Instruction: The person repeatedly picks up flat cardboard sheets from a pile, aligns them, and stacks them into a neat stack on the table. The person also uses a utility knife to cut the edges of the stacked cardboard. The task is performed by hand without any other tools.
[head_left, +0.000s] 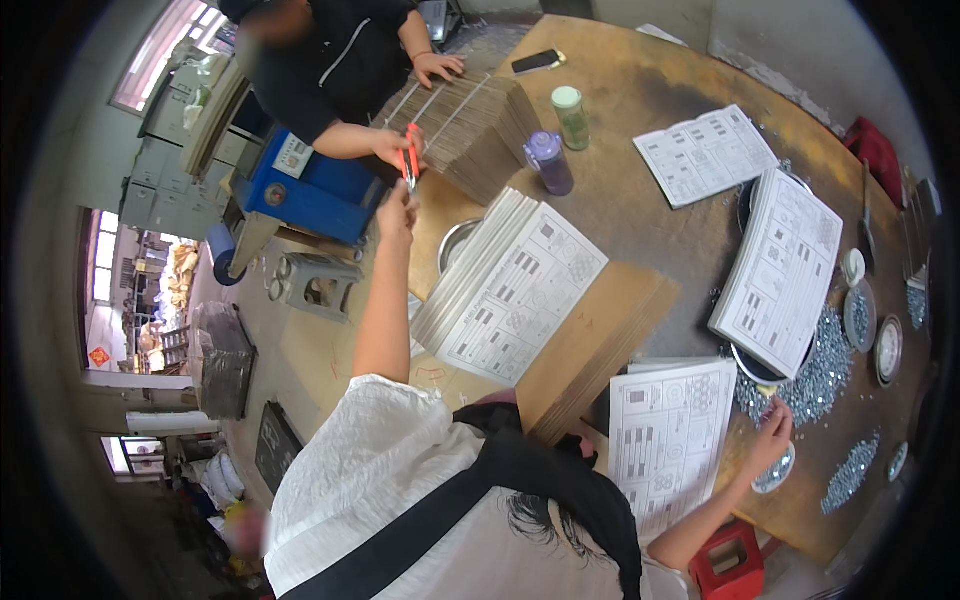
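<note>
My left hand (397, 212) reaches up at the far left of the table and is at the metal tip of red-handled pliers or snips (410, 161), whose handles are in another person's hand. My right hand (772, 435), fingers bent, is near the rim of a bowl (752, 369) and beside a heap of small shiny metal pieces (829, 375); whether it pinches the small yellowish thing (766, 390) there is unclear. A stack of printed sheets (787, 262) lies on top of the bowl. A small dish (774, 472) of metal pieces is just under my right wrist.
Across from me a person in black rests a hand on a strapped cardboard bundle (472, 127). Printed stacks (525, 292) (671, 442), flat cardboard (600, 337), a purple bottle (551, 165), a green-lidded bottle (571, 120) and a phone (536, 62) lie about. A red stool (726, 562) stands below.
</note>
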